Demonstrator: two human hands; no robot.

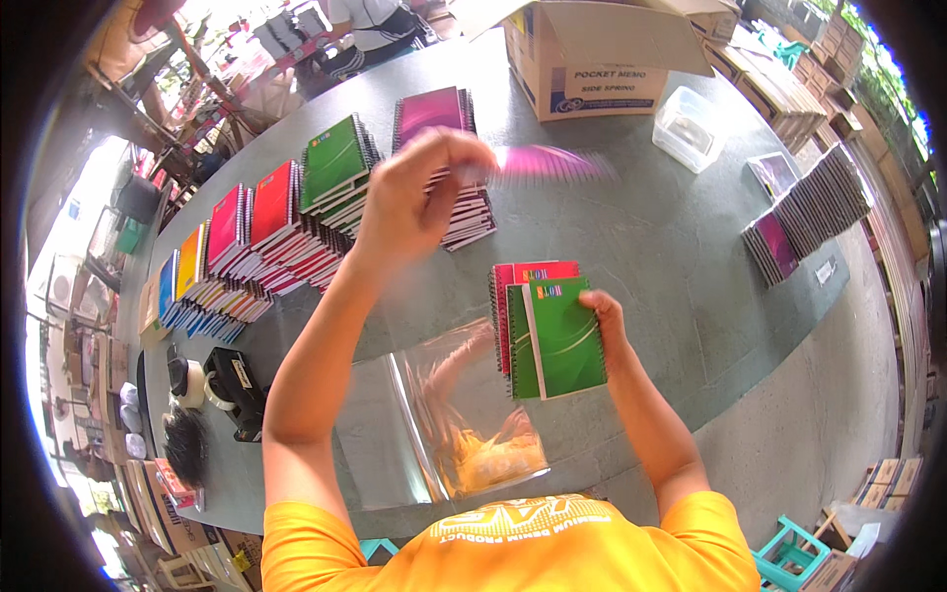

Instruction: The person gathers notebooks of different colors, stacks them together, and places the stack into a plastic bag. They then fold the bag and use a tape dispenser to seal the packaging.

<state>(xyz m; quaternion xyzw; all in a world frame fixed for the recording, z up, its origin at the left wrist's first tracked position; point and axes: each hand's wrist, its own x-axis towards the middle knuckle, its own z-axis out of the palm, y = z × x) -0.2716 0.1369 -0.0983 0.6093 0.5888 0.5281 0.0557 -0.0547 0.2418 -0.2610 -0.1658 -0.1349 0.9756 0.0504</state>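
My left hand is raised over the table, fingers closed on the edge of a purple spiral notebook that is tilted nearly edge-on and smeared by motion. Just behind it stands a stack of purple notebooks. In my right hand are green spiral notebooks, thumb on the front cover, with a red or pink notebook showing behind them. Leftward runs a row of stacks: green notebooks, red notebooks, pink notebooks, yellow notebooks and blue notebooks.
Clear plastic film lies near me. A tape dispenser sits at the left edge. An open cardboard box and a clear plastic tub stand at the back. Wrapped notebooks are lined up at right. Another person sits beyond the table.
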